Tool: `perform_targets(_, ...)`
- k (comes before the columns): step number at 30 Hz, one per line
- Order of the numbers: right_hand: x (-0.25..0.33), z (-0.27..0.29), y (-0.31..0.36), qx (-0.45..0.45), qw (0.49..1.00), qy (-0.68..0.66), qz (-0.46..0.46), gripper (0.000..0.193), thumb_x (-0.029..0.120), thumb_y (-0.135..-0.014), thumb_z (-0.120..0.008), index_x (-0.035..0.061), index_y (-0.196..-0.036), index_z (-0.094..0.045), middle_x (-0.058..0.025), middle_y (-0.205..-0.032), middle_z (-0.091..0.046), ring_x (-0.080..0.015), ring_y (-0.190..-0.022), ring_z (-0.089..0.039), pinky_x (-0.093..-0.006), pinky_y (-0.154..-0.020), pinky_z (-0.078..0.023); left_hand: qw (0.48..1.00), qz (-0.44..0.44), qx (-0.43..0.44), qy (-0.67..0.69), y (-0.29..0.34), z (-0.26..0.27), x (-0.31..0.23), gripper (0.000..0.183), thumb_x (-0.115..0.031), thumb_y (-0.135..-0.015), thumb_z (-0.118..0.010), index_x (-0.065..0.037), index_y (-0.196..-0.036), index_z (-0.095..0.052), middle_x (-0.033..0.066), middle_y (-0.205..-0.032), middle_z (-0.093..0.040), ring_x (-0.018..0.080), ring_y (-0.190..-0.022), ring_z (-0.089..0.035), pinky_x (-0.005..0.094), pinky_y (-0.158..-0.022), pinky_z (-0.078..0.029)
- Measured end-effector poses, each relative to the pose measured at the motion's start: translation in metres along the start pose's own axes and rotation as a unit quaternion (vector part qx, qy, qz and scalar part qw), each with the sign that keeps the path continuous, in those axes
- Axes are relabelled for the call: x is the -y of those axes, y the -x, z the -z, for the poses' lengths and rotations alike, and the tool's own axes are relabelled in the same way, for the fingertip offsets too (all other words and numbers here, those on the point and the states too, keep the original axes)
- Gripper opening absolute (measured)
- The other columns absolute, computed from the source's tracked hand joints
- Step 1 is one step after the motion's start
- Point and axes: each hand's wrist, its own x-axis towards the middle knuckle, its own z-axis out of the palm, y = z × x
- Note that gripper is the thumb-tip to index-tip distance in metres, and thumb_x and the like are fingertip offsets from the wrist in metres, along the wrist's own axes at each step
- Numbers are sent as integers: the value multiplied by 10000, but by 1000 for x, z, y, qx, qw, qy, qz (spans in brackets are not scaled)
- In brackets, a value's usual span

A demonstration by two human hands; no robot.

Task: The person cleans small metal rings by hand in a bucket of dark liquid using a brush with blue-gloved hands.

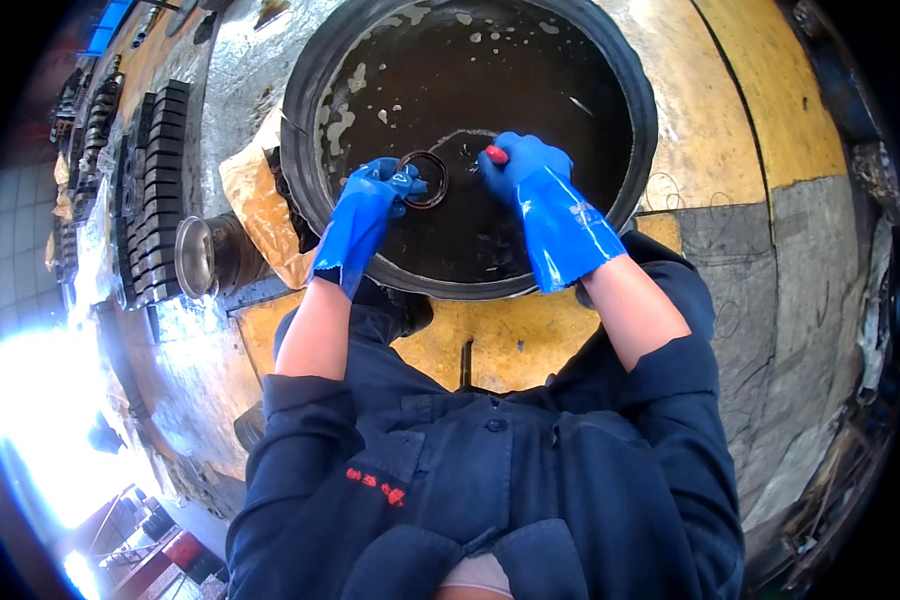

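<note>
Both my hands wear long blue rubber gloves and are over a large round black tub [642,120] of dark liquid [510,90]. My left hand [372,195] pinches a dark, wet-looking ring [444,182] by its left side, tilted above the liquid. To the right of it, my right hand [536,172] is closed around a red-handled tool [496,155]. Only the rounded end of its handle shows; its working end is hidden, so I cannot tell its kind. The ring and the tool are apart.
Left of the tub lies crumpled brown paper [260,205] with dark parts against it. A metal cylindrical part [196,257] sits beside it. Farther left stand rows of black ribbed parts [160,190]. The floor [725,240] has yellow and grey areas.
</note>
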Motion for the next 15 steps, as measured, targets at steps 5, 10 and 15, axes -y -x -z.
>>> perform_targets(5, 11, -9, 8, -97, 928, -166, 321, 256, 442, -1018, -742, 248, -1170, -815, -80, -1069, -816, -354, -982, -783, -459, -851, -634, 999, -26, 24, 1, -12, 2, 21, 299, -244, -1096, -739, -44, -1313, -789, 55, -1084, -828, 132, -924, -726, 303, -811, -565)
perform_targets(10, 6, -10, 1, -102, 967, -61, 224, 235, 424, -1032, -722, 211, -1102, -792, -106, -1034, -802, -370, -988, -777, -483, -824, -631, 996, -51, 41, -54, -17, -3, 21, 273, -212, -1095, -728, -52, -1305, -796, 62, -1073, -823, 137, -919, -735, 297, -798, -573)
perform_targets(15, 4, -13, 1, -88, 975, -80, 189, 276, 511, -1002, -704, 251, -1042, -788, -91, -1024, -806, -365, -1001, -782, -502, -823, -635, 999, -17, 17, -33, -11, -5, 13, 255, -201, -1095, -716, -60, -1288, -805, 52, -1054, -817, 128, -902, -720, 289, -795, -568)
